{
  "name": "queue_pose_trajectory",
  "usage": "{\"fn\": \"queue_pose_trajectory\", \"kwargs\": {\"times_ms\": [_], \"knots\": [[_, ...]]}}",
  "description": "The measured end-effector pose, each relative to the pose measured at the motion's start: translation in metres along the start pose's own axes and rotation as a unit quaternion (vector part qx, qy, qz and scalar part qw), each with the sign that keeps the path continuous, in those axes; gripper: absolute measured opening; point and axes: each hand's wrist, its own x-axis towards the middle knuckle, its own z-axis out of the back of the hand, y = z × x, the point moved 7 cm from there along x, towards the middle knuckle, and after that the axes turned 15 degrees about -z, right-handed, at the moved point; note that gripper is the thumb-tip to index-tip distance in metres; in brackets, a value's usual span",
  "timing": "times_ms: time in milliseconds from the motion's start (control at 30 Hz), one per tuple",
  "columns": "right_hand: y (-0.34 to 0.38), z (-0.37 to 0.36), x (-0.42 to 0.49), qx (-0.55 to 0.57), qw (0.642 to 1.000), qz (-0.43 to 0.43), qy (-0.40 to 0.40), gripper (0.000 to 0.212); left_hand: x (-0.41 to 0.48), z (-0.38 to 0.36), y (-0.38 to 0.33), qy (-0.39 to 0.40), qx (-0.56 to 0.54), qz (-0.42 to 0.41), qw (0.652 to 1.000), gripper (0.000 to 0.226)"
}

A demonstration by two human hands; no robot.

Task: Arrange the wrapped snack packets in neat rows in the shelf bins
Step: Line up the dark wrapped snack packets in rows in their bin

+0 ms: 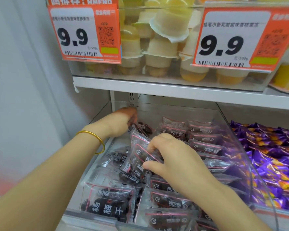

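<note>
A clear plastic shelf bin [232, 129] holds several clear-wrapped packets of dark dried fruit [107, 202]. A neat row of them [202, 135] lies along the bin's right side; the left side is a loose pile. My left hand [122, 122], with a gold bangle on the wrist, reaches deep into the bin's back left and grips a dark packet [143, 128]. My right hand [172, 157] is in the middle of the bin, fingers curled around a small upright stack of packets [137, 157].
To the right, another bin holds purple-wrapped candies [270, 157]. The shelf above [157, 88] carries a clear bin of jelly cups [160, 47] with two orange 9.9 price tags [83, 32]. A pale wall lies on the left.
</note>
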Motion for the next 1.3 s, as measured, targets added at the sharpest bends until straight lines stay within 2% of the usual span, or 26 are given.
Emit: {"fn": "queue_pose_trajectory", "kwargs": {"times_ms": [67, 133, 167, 233, 300, 367, 533, 667, 767, 867, 933, 1067, 1133, 1200, 1300], "knots": [[0.000, 0.000, 0.000, -0.001, 1.000, 0.001, 0.001, 0.028, 0.004, -0.003, -0.006, 0.029, 0.091, 0.001, 0.995, 0.023], [-0.001, -0.001, 0.000, 0.001, 1.000, 0.002, 0.002, 0.028, 0.007, -0.009, -0.014, 0.042, 0.215, -0.041, 0.975, 0.032], [-0.001, -0.001, 0.000, 0.000, 1.000, 0.003, 0.002, 0.029, 0.007, -0.012, -0.017, 0.031, 0.243, -0.061, 0.968, 0.037], [-0.001, -0.001, 0.000, -0.001, 1.000, 0.002, 0.004, 0.029, 0.007, -0.013, -0.017, -0.009, 0.185, -0.077, 0.980, 0.031], [-0.002, -0.001, 0.000, 0.000, 1.000, 0.002, 0.005, 0.028, 0.006, -0.007, -0.012, -0.068, 0.050, -0.071, 0.994, 0.020], [-0.002, -0.002, 0.000, 0.003, 1.000, 0.002, 0.005, 0.028, 0.005, -0.006, -0.007, -0.093, -0.042, -0.066, 0.993, 0.017], [-0.001, -0.001, -0.001, -0.006, 1.000, 0.004, 0.002, 0.029, 0.001, -0.028, -0.003, 0.010, 0.010, -0.059, 0.998, 0.031], [-0.001, -0.001, -0.001, -0.005, 1.000, 0.004, 0.000, 0.028, -0.001, -0.030, -0.005, 0.016, 0.027, -0.078, 0.996, 0.035], [-0.001, -0.001, -0.001, -0.006, 1.000, 0.004, -0.001, 0.028, -0.002, -0.027, -0.006, -0.009, -0.016, -0.054, 0.998, 0.050], [0.000, -0.001, -0.001, -0.004, 1.000, 0.004, -0.003, 0.026, 0.002, -0.025, -0.013, -0.033, -0.047, -0.075, 0.996, 0.063], [-0.001, -0.001, 0.000, -0.003, 1.000, 0.002, -0.002, 0.025, 0.005, -0.028, -0.014, -0.053, -0.096, -0.085, 0.990, 0.057], [0.000, -0.001, 0.000, -0.004, 1.000, 0.003, -0.002, 0.024, 0.002, -0.034, -0.001, -0.124, -0.173, -0.025, 0.977, 0.053], [0.000, -0.001, 0.000, -0.005, 1.000, 0.003, -0.003, 0.024, 0.001, -0.039, 0.006, -0.136, -0.215, 0.001, 0.967, 0.035], [-0.001, -0.001, 0.000, -0.003, 1.000, 0.002, -0.003, 0.026, 0.002, -0.036, 0.007, -0.141, -0.183, 0.002, 0.973, 0.024], [-0.002, -0.001, 0.000, 0.000, 1.000, 0.003, -0.006, 0.027, 0.004, -0.032, 0.014, -0.182, -0.227, 0.020, 0.956, 0.039]]}}
